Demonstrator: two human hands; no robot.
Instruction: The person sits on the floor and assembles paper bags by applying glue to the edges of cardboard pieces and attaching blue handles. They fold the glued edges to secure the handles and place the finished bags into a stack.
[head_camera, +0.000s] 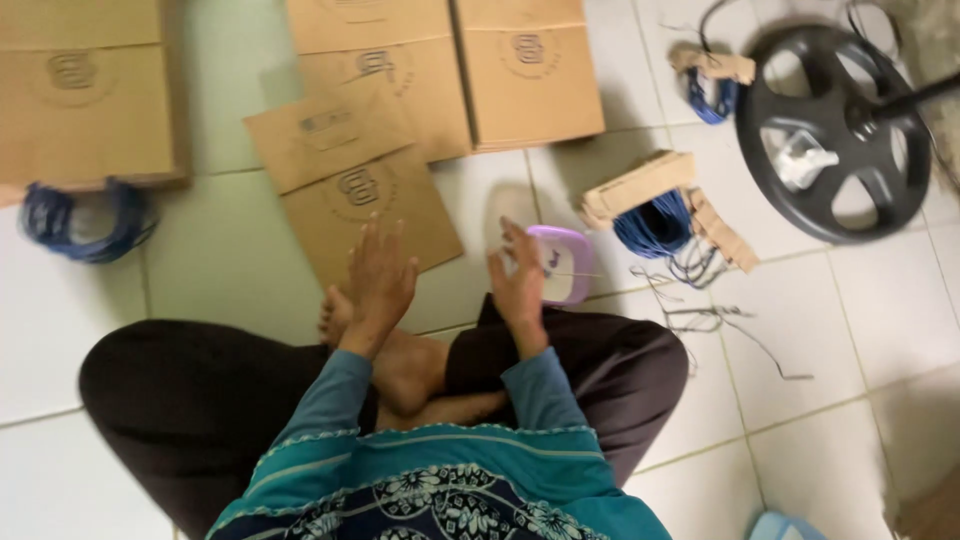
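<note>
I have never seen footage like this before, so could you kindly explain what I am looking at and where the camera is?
The camera sits on a person's head and looks down, so you see their crossed legs on a white tiled floor. The left hand is raised over a flat brown paper bag, holding nothing. The right hand is beside a small lilac box; whether it touches it is unclear. More flat paper bags lie farther off. Bundles of blue cord lie right of the box, another bundle at far left. A black round fan base stands at upper right.
</note>
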